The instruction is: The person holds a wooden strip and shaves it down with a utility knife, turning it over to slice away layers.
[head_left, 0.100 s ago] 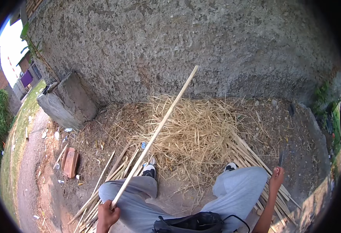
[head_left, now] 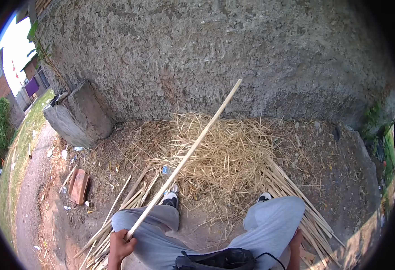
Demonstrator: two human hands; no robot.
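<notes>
My left hand (head_left: pixel 121 246) is clamped on the near end of one long stick (head_left: pixel 185 158): pale, straight, smooth peeled wood. Fingers wrapped tight round it. From the fingers it runs up and away to the right, over my left knee, far tip in front of the wall (head_left: pixel 215 49).

Right hand (head_left: pixel 296 240) sits low beside my right thigh, mostly hidden; can't tell if its fingers are apart or together, or holding anything.

Between the hands: black bag (head_left: pixel 215 259) in my lap, soft fabric, one thin strap. Grey trousers, two shoes, dark with white toes.

Just left of the left fingers: a loose stack of pale split sticks (head_left: pixel 116 216), too many to count. Second stack (head_left: pixel 296 202) fans out beyond the right fingers.

Beyond both: one straw pile (head_left: pixel 224 153), dry, tangled, yellow, on bare dirt.

Far left of the fingers: one reddish brick (head_left: pixel 79 186), flat, ribbed. Past it, one grey concrete block (head_left: pixel 78 114), rough, leaning on the wall. Wall is coarse grey render, pitted.
</notes>
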